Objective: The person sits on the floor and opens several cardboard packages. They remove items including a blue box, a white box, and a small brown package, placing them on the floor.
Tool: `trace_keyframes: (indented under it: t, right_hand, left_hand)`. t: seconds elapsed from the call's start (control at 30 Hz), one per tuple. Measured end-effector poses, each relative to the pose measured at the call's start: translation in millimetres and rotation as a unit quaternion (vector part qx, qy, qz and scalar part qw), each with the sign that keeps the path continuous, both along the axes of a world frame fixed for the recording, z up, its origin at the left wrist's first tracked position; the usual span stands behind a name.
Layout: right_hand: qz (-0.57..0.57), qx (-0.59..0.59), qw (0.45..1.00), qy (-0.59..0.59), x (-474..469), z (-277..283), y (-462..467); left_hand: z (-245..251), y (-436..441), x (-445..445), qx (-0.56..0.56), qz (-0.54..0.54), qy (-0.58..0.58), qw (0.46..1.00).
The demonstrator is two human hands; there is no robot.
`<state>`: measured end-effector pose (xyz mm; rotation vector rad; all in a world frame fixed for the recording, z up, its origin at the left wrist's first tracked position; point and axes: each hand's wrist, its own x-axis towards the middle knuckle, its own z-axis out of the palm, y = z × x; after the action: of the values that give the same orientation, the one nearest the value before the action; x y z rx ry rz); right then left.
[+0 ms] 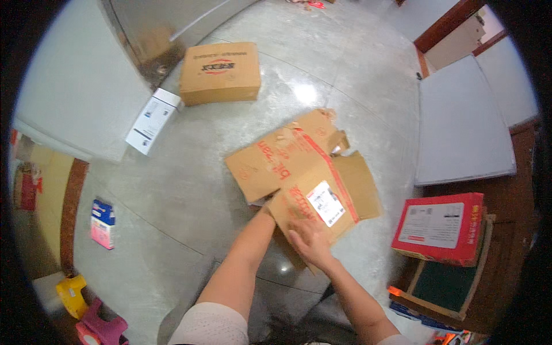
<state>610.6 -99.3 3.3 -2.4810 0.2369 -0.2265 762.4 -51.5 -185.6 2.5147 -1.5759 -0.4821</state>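
Note:
A torn brown cardboard box (310, 166), partly flattened, with red printing, red tape and a white label (325, 203), lies in front of me above the floor. My right hand (308, 239) rests against its near panel, fingers spread towards the label. My left forearm reaches to the near left edge of the cardboard, where the left hand is hidden behind or under it. One wide flap (358, 185) sticks out at the right, and the far edge is ragged.
Beyond, a closed cardboard carton (220, 73) stands near a slim white box (153, 120). A small blue and pink box (102, 224) lies left. Yellow (71, 295) and purple (103, 323) plastic items are lower left. At right, a red box (437, 228) is over a framed green board (448, 282).

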Motion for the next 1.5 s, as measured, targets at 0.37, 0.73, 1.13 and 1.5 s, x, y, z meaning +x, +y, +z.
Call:
trace_keyframes:
  t: [0.37, 0.73, 1.13, 1.5]
  right_hand:
    - [-0.101, -0.068, 0.990, 0.074, 22, -18, -31]
    - [-0.106, -0.126, 0.979, 0.123, 9, -20, -20]
    - [-0.073, -0.184, 0.978, 0.063, 1, 16, 7]
    - [-0.072, -0.142, 0.985, 0.068, -8, 39, 55]
  left_hand:
    - [105, 87, -36, -0.144, 0.180, 0.190, 0.954]
    - [161, 451, 105, 0.104, 0.618, -0.171, 0.760]
    - [191, 554, 137, 0.353, 0.695, 0.115, 0.616]
    - [170, 459, 98, -0.464, 0.649, 0.551, 0.246]
